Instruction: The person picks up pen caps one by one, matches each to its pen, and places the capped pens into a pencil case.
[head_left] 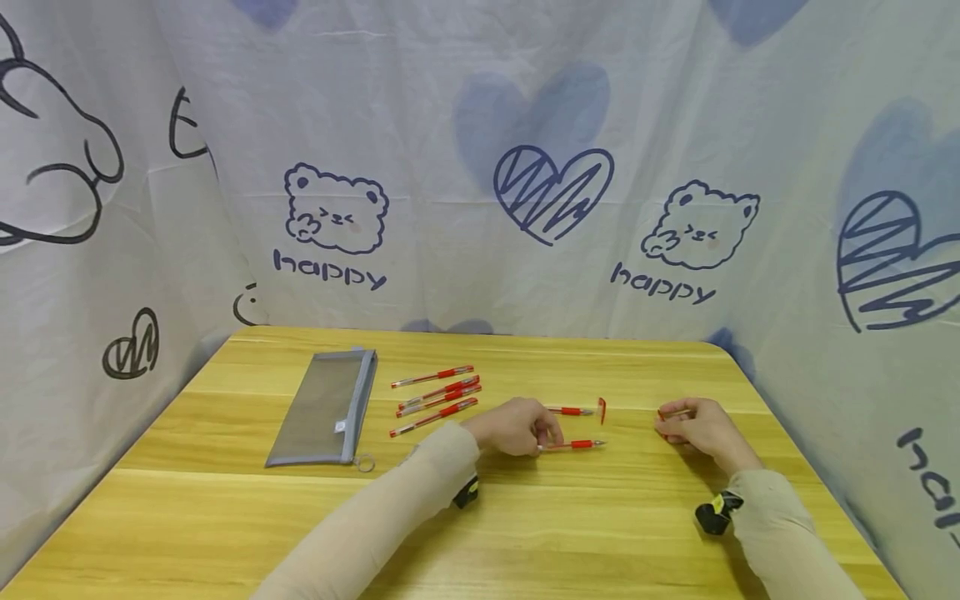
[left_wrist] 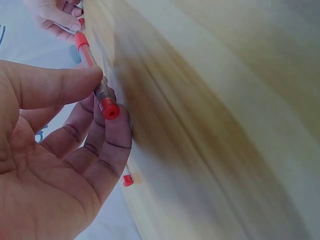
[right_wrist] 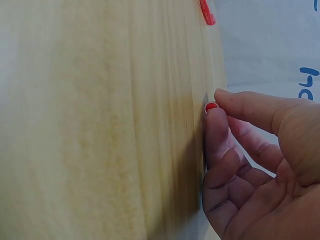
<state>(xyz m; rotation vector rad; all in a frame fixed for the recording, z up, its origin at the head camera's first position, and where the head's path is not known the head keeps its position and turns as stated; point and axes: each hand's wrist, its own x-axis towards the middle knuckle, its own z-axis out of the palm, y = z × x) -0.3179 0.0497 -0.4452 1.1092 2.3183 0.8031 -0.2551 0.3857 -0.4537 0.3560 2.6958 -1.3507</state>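
Observation:
Between thumb and fingers, my left hand point(head_left: 517, 427) pinches an uncapped red gel pen point(head_left: 582, 444), its bare tip toward the right. In the left wrist view the red end plug of this pen point(left_wrist: 110, 109) faces the camera. Further right, my right hand point(head_left: 703, 429) pinches a small red pen cap point(right_wrist: 211, 107) between thumb and forefinger, mostly hidden by the fingers. Cap and pen tip are apart. Just behind the held pen lies a second uncapped red pen point(head_left: 573, 411), partly covered by my left hand, with a loose red cap point(head_left: 602, 410) near its tip.
Several capped red pens point(head_left: 442, 396) lie side by side left of my left hand. A grey mesh zip pouch point(head_left: 318, 408) with a ring pull lies flat at the left of the wooden table point(head_left: 570, 533). A printed white curtain point(head_left: 450, 275) hangs behind the table.

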